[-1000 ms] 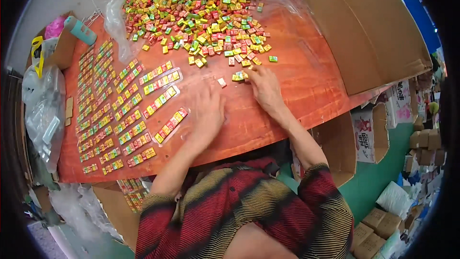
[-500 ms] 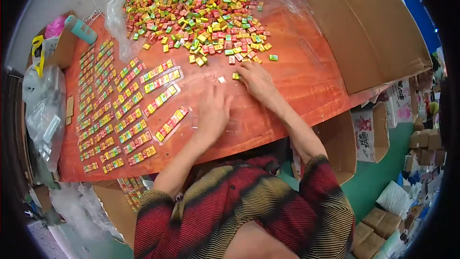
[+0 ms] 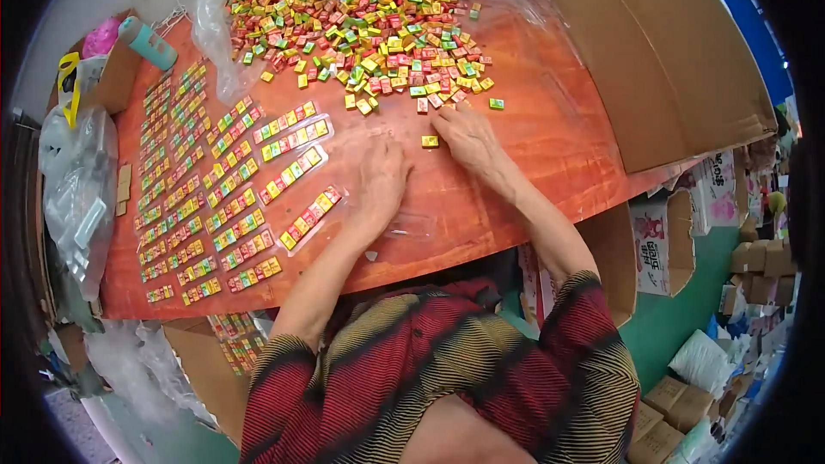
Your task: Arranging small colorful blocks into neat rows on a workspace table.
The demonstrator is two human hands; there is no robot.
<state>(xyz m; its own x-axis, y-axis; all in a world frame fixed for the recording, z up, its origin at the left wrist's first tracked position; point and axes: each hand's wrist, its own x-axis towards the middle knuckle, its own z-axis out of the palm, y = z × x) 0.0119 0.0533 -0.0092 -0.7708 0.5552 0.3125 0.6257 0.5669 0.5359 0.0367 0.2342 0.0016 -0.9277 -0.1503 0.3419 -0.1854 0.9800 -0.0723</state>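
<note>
My left hand is low over the middle of the table, back up, its fingers loosely extended and partly hidden; I see nothing held in it. My right hand reaches to the near edge of a heap of small red, yellow and green boxes. Its fingers are slightly bent and apart, the tips by a red box. Left of the right hand a single yellow box lies alone. Near my left wrist lies a clear plastic tray. A small white scrap is beside my left forearm.
Clear trays filled with rows of boxes cover the table's left side. A large cardboard sheet stands along the right edge. Plastic film, a light blue bottle and a hanging plastic bag are at the left.
My right hand has moved off the lone yellow box and up toward the heap. The white scrap that lay between my hands now lies near the table's front edge.
</note>
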